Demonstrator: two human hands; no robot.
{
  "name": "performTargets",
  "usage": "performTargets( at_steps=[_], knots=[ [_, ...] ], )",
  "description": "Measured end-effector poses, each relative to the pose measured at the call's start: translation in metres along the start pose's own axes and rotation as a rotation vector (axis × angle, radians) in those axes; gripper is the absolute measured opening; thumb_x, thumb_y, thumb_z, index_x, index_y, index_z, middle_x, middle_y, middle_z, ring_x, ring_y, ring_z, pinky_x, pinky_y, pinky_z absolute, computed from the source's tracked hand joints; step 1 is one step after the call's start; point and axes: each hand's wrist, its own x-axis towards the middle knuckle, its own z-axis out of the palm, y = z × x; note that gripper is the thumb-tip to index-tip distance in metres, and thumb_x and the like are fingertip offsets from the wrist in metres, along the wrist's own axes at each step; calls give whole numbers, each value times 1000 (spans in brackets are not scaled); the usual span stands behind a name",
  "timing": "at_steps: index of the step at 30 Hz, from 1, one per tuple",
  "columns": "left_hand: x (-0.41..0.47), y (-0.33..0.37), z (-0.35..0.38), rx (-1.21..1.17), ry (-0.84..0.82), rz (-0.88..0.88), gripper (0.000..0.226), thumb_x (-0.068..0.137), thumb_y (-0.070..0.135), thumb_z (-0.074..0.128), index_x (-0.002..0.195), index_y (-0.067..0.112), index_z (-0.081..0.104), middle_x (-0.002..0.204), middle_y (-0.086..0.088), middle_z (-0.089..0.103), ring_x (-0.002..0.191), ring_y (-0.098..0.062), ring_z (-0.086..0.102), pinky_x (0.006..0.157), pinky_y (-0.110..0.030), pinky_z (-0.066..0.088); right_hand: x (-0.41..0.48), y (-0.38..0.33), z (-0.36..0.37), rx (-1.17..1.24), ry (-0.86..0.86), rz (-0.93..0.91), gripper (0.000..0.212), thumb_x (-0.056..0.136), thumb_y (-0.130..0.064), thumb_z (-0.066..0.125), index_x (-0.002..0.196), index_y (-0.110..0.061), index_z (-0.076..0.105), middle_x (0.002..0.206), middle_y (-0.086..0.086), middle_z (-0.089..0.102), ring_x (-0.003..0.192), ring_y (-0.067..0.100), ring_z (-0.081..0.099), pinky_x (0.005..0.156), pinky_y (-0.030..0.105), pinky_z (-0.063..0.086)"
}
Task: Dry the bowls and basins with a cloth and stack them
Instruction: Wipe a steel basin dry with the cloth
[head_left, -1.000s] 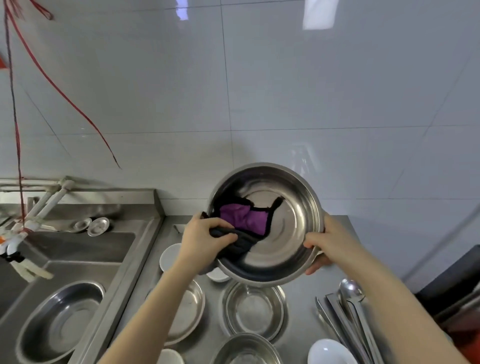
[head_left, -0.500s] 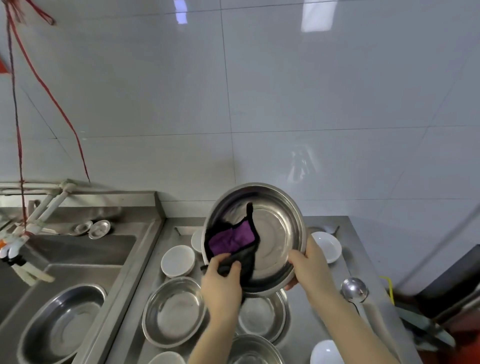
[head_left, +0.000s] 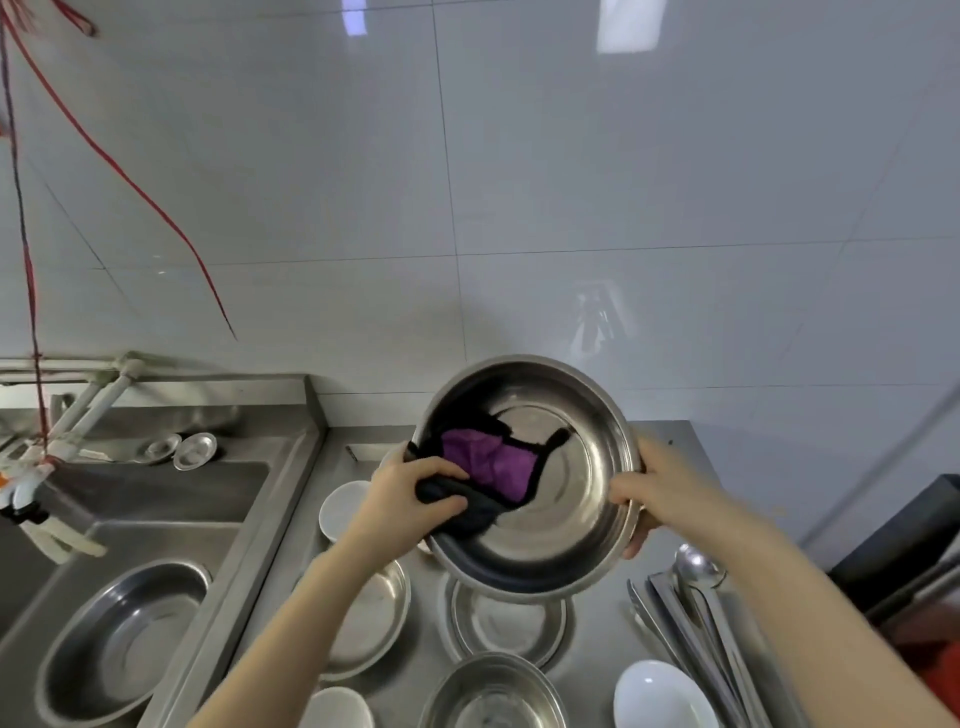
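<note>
A large steel basin (head_left: 566, 493) is held tilted toward me above the counter. My right hand (head_left: 660, 488) grips its right rim. My left hand (head_left: 410, 493) presses a purple and black cloth (head_left: 488, 467) against the basin's inner left wall. Below it on the counter lie more steel basins (head_left: 506, 623) (head_left: 371, 618) (head_left: 493, 696) and white bowls (head_left: 662, 696) (head_left: 340, 506) (head_left: 337, 709).
A steel sink (head_left: 171, 499) at the left holds another basin (head_left: 124, 639), with two small steel dishes (head_left: 195, 451) on its back ledge. Ladles and long utensils (head_left: 696, 618) lie at the right of the counter. White pipes (head_left: 78, 410) and red cords (head_left: 31, 291) hang at the far left. The tiled wall is close behind.
The basin has risen and swung right, tilting more toward me. My left hand has moved the cloth up to the left inner wall, and my right hand has shifted up the right rim.
</note>
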Motion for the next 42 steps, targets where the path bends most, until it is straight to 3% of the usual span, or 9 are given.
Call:
performTargets(
  at_steps=[4,9,12,15,19,25,29,36,42],
  knots=[
    [-2,9,2,-50,168,-30,23,75,19,77,90,35,72,96,8,56,89,0,55,71,-6,38,12,-12,-1,-5,96,-32,36,86,1,52,104,-30,60,61,-1,64,53,16,63,48,29,51],
    [-13,16,31,-362,384,-316,17,77,15,71,82,31,67,82,3,67,80,-16,64,67,-21,51,16,16,50,362,344,-78,54,89,-18,68,134,-41,48,111,-2,65,71,17,67,56,31,55],
    [-27,27,58,-600,378,-466,15,78,17,71,81,30,66,82,-2,70,77,-22,67,69,-40,56,16,31,97,437,336,-54,52,85,-22,72,130,-38,50,105,-4,70,83,15,72,72,40,61],
    [-43,37,76,-683,328,-486,15,77,20,72,81,33,67,81,2,71,78,-20,70,72,-42,59,21,39,112,373,498,-43,62,87,-3,59,140,-30,43,96,-2,71,75,7,69,60,19,56],
    [-35,27,65,-570,286,-454,15,74,19,77,77,32,70,76,7,71,77,-11,68,70,-30,57,21,44,98,365,429,35,55,83,6,49,132,-19,50,96,15,69,63,28,70,50,40,59],
    [-11,16,16,-185,204,-174,21,69,19,83,78,34,73,83,12,66,79,-1,61,66,-4,42,5,22,39,210,160,51,41,83,11,53,116,-13,52,86,20,67,57,27,68,47,34,54],
    [0,11,-9,-52,195,6,23,69,17,83,86,32,76,90,8,54,82,-2,56,71,-4,39,5,15,22,140,68,63,36,85,11,52,112,-13,51,76,17,64,52,24,64,45,32,50],
    [-20,22,34,-291,415,-258,21,83,22,69,91,40,62,90,8,66,87,-12,63,78,-31,51,19,24,67,339,376,-61,41,83,11,42,109,-18,56,73,17,58,51,29,50,39,28,43],
    [-45,45,68,-588,349,-478,12,84,20,68,88,31,65,82,9,69,77,-7,64,65,-24,50,22,37,108,450,511,-18,46,87,6,45,125,-20,53,91,15,69,60,30,66,47,33,52]
  ],
)
